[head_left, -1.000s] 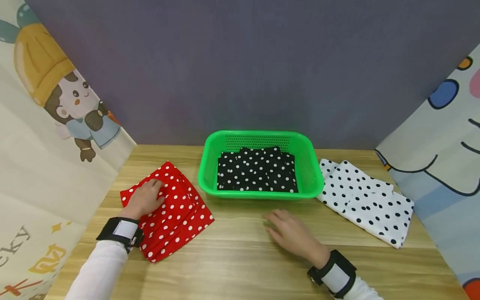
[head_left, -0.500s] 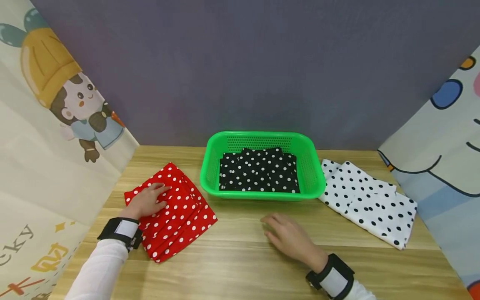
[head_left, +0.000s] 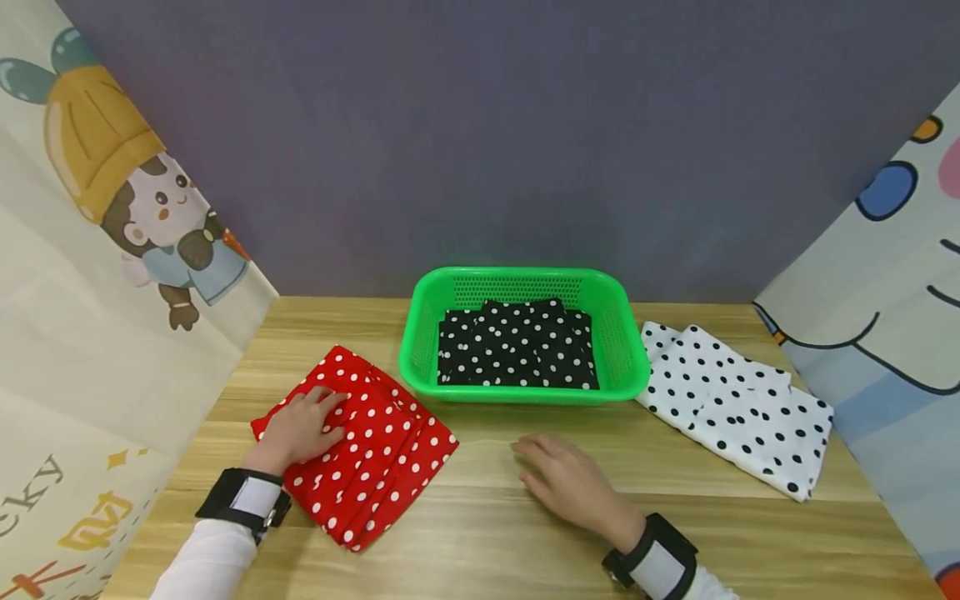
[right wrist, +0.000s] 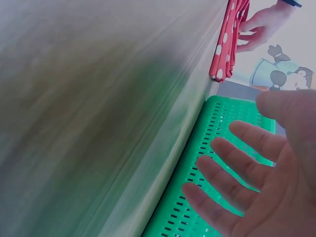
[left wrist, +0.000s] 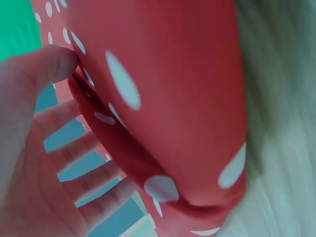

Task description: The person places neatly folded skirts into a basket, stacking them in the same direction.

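Note:
A folded red cloth with white dots [head_left: 382, 454] lies on the wooden table [head_left: 487, 542] at the left. My left hand [head_left: 303, 425] presses flat on its near-left part, fingers spread and straight. The left wrist view shows those fingers [left wrist: 74, 163] spread, with the thumb against the cloth's folded edge [left wrist: 163, 79]. My right hand [head_left: 566, 483] rests palm down on bare wood in front of the green basket [head_left: 517, 396], holding nothing. In the right wrist view its straight fingers [right wrist: 237, 168] hover by the basket's wall [right wrist: 197, 158].
A folded black cloth with white dots [head_left: 517, 346] lies inside the basket. To the basket's right lies a white cloth with black dots [head_left: 738, 408]. Cartoon-printed panels [head_left: 90, 292] stand at both sides, with a dark wall behind.
My left hand has slid the red cloth nearer to me and to the right. The right hand has drifted slightly left on the table.

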Demonstrator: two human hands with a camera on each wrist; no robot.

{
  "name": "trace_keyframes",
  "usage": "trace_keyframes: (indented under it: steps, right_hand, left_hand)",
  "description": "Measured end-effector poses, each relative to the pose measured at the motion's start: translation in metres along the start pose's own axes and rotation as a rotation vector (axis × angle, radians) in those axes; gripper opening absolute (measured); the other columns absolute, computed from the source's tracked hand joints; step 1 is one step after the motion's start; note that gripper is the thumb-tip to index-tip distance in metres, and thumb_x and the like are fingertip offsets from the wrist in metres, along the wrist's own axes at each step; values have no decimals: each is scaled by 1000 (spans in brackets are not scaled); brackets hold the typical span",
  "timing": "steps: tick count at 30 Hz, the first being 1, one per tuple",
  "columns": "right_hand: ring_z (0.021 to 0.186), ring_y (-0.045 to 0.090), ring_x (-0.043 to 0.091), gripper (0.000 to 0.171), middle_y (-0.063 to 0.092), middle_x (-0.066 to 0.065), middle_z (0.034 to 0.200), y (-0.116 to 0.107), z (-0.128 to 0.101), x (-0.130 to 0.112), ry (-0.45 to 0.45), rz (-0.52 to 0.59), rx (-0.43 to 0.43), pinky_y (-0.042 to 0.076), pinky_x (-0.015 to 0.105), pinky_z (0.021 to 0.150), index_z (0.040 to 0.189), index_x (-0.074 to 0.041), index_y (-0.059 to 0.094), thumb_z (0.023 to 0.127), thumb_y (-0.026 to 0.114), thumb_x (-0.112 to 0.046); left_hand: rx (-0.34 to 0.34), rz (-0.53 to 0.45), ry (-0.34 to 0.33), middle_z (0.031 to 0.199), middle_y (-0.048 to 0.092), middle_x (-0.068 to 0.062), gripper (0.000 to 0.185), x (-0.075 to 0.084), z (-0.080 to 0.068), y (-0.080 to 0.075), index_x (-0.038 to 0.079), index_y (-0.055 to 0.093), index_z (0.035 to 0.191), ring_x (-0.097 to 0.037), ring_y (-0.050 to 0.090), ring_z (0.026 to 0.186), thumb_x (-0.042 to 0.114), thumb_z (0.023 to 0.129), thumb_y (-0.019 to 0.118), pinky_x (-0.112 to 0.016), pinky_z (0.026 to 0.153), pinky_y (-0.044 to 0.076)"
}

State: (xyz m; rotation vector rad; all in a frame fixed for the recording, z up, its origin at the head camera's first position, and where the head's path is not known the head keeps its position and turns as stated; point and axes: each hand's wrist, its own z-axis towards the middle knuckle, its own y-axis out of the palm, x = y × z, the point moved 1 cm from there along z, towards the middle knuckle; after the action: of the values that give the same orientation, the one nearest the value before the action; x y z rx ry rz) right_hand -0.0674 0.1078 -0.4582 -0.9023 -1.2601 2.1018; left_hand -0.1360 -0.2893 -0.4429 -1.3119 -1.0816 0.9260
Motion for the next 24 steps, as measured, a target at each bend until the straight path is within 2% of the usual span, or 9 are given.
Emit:
trace_keyframes:
  steps: [9,13,19,24]
  right_hand:
    - [114,53,26,46,54,8,128,5,10,-13,-11,7,-101,44,43,94,126,-16,56,84,64,-33]
    - [117,51,29,48,50,10,133,9,12,-18,-46,4,-113,43,46,95,127,-16,55,84,64,-34]
    - [121,48,28,50,47,9,136,15,15,-23,-96,-10,-128,42,45,97,129,-16,54,84,63,-36]
    - [122,47,27,51,46,8,137,18,18,-28,-116,-26,-152,43,44,96,131,-18,52,84,62,-36]
  left_hand:
    - [-4,6,1,115,52,-20,62,19,-12,-1,4,56,122,-33,52,96,33,71,75,-49,72,53]
    - [-5,-11,8,113,54,-19,60,28,-17,-1,5,58,118,-31,54,95,34,69,76,-48,72,53]
    - [38,-18,60,113,55,-18,58,38,-25,0,5,60,115,-33,55,97,39,71,75,-48,73,53]
    - [33,-39,62,115,55,-17,57,49,-33,3,7,61,115,-33,54,99,41,71,74,-47,72,53]
